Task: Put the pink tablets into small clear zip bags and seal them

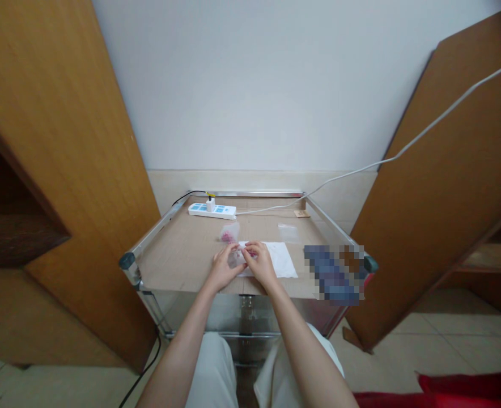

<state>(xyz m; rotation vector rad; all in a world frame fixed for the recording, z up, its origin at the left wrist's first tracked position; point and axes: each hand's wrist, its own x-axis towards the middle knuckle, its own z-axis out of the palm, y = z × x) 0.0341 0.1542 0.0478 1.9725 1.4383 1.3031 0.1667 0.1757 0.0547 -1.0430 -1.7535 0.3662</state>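
Left hand (225,270) gripped a small clear plastic bag (234,259) at the left edge of the white sheet (283,260) on the surface (169,266); right hand (259,262) curled beside it, couldn't tell what its fingertips pinched. Looked partway done: the farther bag (233,229) already held pink pieces (227,237), the gripped one seemed unfinished, the flat clear bag (288,233) apparently unfilled.

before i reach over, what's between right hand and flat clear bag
Head view: part of the white sheet lies between the right hand and the flat clear bag.
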